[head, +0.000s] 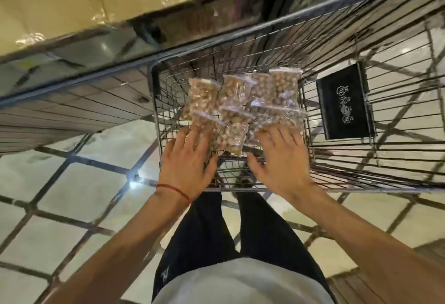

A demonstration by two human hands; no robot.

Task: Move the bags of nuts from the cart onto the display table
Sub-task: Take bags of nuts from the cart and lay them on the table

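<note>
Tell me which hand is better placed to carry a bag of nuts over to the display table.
Left, probably. The left hand lies flat on the bags at the left side of the cart, and the table sits beyond that side. The right hand touches bags farther from it.

Heap of bags [237,111]: they overlap, the lower ones half covered, so you can't get a count. Your left hand [187,166] and right hand [283,163] cover the near bag ends. The cart [349,39] runs off the right edge. The desk [72,3] is blurred and cut by the top and left edges. White marks on the black plate [344,104] are too smeared to read. Your forearms [120,255] leave the frame at the bottom.
</note>
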